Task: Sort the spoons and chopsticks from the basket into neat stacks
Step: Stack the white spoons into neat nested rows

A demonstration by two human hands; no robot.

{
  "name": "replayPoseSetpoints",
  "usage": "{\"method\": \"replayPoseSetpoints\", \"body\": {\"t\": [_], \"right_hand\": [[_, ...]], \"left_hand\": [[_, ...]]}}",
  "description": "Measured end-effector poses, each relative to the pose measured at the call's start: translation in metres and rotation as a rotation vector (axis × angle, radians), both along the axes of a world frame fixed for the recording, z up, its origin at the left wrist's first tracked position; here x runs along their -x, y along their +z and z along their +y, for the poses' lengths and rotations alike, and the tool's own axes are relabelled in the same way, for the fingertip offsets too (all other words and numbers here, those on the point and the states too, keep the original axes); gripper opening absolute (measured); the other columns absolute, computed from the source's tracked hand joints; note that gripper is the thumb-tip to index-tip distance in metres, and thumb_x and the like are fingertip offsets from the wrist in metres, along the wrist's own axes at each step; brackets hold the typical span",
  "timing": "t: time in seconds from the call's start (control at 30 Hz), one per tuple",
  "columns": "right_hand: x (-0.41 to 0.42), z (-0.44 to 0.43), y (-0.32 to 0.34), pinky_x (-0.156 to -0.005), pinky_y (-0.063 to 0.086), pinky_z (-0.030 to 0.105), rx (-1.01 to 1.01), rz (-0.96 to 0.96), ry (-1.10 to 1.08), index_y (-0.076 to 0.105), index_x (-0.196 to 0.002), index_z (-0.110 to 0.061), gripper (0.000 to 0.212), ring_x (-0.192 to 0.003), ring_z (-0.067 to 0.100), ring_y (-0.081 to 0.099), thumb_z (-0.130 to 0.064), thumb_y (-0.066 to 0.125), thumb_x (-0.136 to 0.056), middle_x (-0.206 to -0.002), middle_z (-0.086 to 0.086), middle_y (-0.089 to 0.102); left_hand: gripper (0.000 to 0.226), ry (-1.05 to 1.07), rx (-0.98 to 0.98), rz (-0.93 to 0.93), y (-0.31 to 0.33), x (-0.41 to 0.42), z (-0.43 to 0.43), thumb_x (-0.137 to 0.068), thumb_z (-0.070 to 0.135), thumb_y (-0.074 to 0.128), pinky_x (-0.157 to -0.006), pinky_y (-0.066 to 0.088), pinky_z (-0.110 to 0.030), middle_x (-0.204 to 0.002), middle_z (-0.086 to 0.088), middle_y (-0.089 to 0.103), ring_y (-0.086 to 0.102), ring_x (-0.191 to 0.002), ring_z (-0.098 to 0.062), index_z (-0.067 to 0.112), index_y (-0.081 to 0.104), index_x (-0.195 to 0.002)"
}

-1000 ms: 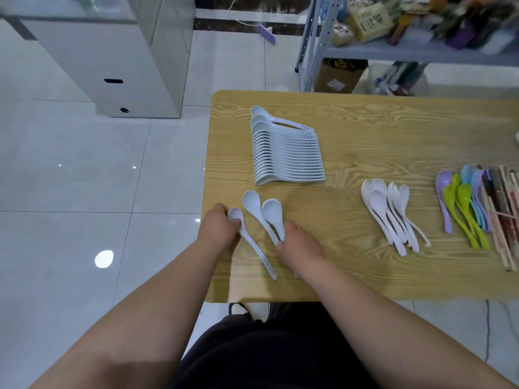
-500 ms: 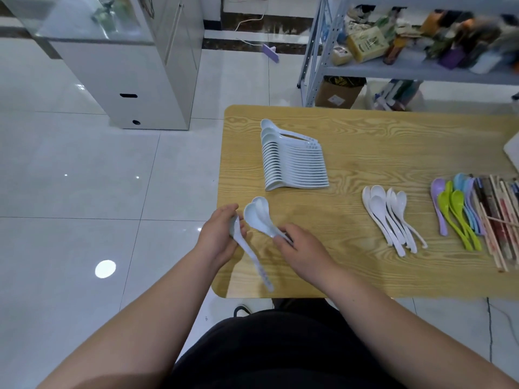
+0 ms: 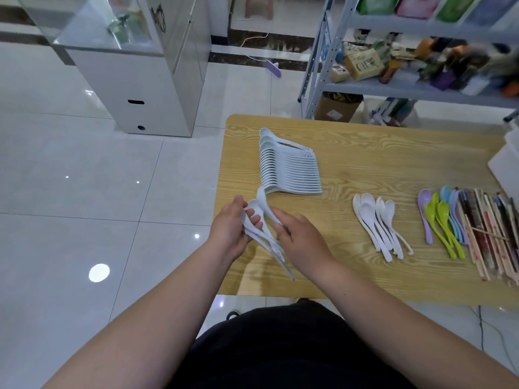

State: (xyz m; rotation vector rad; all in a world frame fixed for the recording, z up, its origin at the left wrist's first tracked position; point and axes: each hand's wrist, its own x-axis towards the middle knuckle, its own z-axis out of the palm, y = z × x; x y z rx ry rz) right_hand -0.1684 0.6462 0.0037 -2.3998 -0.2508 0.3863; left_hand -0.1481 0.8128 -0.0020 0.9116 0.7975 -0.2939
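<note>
I have three pale soup spoons (image 3: 264, 209) gathered up between my two hands, clear of the worktop (image 3: 379, 153), above its near left corner. A second ago the same three lay flat on the wood there, side by side, with my fingers resting on them. Half a second ago two were already nested in my right hand and the third was in my left. Now they are drawn together in one loose bundle, bowls up and away from me, handles slanting down toward my lap.

My left hand (image 3: 231, 231) is curled round the bundle just below the bowls, with the fingers wrapped across the front. My right hand (image 3: 304, 242) pinches the handles from the other side, thumb against fingertips. One bowl stands higher than the others, so the three are not yet seated evenly in each other.

The rest of the worktop lies as it did. The long nested row of matching spoons (image 3: 290, 171) is just beyond my hands, lying on its side with handles to the right, and the topmost bowl in my grip is close to its near end. To the right, well apart, the small cluster of white spoons (image 3: 377, 223) lies fanned, bowls away from me. Further right are the purple, green and blue spoons (image 3: 441, 220), with the chopsticks (image 3: 486, 234) bundled just beside them at the edge.

My head has come up a little, so more of the shelf behind shows than before.
</note>
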Motion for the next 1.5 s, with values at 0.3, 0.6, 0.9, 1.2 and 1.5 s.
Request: {"method": "replayPoseSetpoints", "body": {"t": [0.3, 0.6, 0.9, 1.2, 1.5], "right_hand": [[0.003, -0.059, 0.003, -0.076, 0.058, 0.038, -0.213, 0.197, 0.041, 0.049, -0.126, -0.041, 0.028, -0.062, 0.012, 0.07, -0.034, 0.056, -0.1, -0.099, -0.003, 0.064], [-0.007, -0.139, -0.009, -0.073, 0.056, 0.044, -0.196, 0.558, 0.175, 0.051, -0.102, -0.027, 0.014, -0.06, 0.011, 0.062, -0.041, 0.051, -0.103, -0.084, -0.002, 0.069], [-0.029, -0.153, -0.014, -0.077, 0.057, 0.048, -0.214, 0.583, 0.171, 0.054, -0.096, -0.023, 0.02, -0.065, 0.009, 0.062, -0.039, 0.045, -0.105, -0.087, 0.0, 0.069], [-0.058, -0.122, -0.033, -0.073, 0.056, 0.05, -0.264, 0.611, 0.026, 0.053, -0.093, -0.021, 0.02, -0.061, 0.009, 0.059, -0.036, 0.046, -0.105, -0.08, -0.003, 0.065], [-0.054, -0.089, -0.049, -0.055, 0.05, 0.028, -0.173, 0.626, -0.07, 0.051, -0.088, -0.023, 0.022, -0.063, 0.008, 0.06, -0.036, 0.046, -0.104, -0.078, -0.006, 0.066]], "left_hand": [[0.014, -0.08, 0.033, -0.084, 0.01, -0.002, -0.076, -0.098, 0.024, 0.062, -0.069, 0.054, -0.037, -0.089, -0.006, 0.056, 0.06, -0.07, -0.019, 0.012, 0.058, -0.105], [0.024, 0.016, -0.015, 0.11, -0.008, -0.008, -0.136, -0.094, 0.016, 0.065, -0.103, 0.048, -0.054, -0.109, -0.013, 0.062, 0.066, -0.102, -0.027, 0.009, 0.06, -0.116], [0.041, 0.108, -0.276, 0.148, -0.019, -0.022, -0.12, -0.098, 0.044, 0.054, -0.088, 0.057, -0.041, -0.1, -0.007, 0.067, 0.066, -0.089, -0.024, 0.008, 0.062, -0.114], [0.058, -0.39, -1.049, 0.289, -0.065, -0.046, -0.036, -0.083, 0.031, 0.068, -0.063, 0.047, -0.031, -0.119, -0.005, 0.057, 0.061, -0.077, -0.021, 0.015, 0.047, -0.134], [0.017, -0.655, -1.161, 0.147, -0.092, -0.078, -0.016, -0.086, 0.024, 0.058, -0.058, 0.044, -0.031, -0.088, -0.005, 0.062, 0.055, -0.072, -0.021, 0.01, 0.058, -0.096]]}}
